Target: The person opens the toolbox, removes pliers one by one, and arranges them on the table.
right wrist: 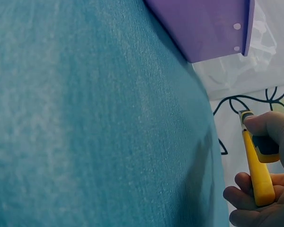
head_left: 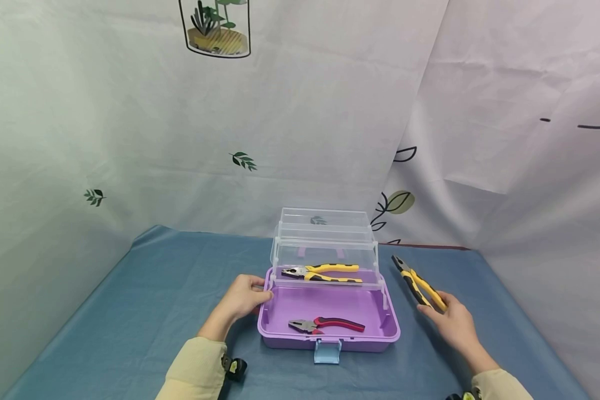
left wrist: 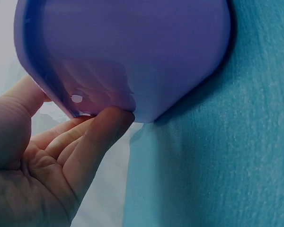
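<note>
A purple toolbox [head_left: 330, 345] stands with its clear lid raised. My left hand [head_left: 242, 300] grips its left side, thumb on the rim; the left wrist view shows the fingers [left wrist: 104, 132] against the purple wall [left wrist: 132, 42]. To the right of the box, my right hand [head_left: 452, 322] holds yellow-black pliers [head_left: 415, 283] by the handles, jaws pointing up and left. In the right wrist view the thumb lies on the dark part of a yellow handle [right wrist: 258, 175]. Red-black pliers [head_left: 330, 324] lie in the box bottom, and other yellow-black pliers [head_left: 325, 273] lie toward its back, behind clear plastic.
A blue cloth [head_left: 130, 333] covers the table. The clear lid [head_left: 325, 222] rises at the back of the box, and a light blue latch [head_left: 327, 352] hangs at its front. A patterned pale curtain [head_left: 300, 111] stands behind and at both sides.
</note>
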The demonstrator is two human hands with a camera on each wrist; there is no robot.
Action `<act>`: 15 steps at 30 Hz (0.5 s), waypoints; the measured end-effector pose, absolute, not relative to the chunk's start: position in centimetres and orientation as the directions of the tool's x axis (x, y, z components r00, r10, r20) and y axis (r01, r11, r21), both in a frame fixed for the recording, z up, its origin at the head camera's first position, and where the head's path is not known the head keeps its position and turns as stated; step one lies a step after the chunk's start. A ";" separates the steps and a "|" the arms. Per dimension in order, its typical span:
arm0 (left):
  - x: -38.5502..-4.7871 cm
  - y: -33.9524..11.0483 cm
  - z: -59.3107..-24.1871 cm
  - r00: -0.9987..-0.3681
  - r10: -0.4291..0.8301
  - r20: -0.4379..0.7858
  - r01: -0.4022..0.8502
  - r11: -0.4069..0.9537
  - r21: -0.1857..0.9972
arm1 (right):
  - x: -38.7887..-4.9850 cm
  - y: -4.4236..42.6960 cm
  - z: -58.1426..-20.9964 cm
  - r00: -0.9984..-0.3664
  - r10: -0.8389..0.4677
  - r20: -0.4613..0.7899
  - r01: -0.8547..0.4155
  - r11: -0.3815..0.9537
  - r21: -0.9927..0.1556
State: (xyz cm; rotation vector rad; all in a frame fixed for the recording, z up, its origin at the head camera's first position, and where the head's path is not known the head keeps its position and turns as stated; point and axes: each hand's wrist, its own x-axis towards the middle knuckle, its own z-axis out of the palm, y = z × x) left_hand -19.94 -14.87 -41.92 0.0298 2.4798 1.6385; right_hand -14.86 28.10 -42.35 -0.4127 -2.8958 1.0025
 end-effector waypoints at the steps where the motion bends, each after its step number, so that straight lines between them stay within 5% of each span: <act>1: -19.9 -14.9 -41.9 -0.986 0.109 -0.129 -0.076 0.397 0.915 | -14.9 28.1 -42.3 -0.963 0.267 -0.042 0.237 0.756 -0.610; 15: -19.9 -14.9 -41.8 -0.984 0.110 -0.138 -0.085 0.392 0.916 | -15.2 28.9 -42.3 -0.960 0.263 -0.094 0.268 0.770 -0.579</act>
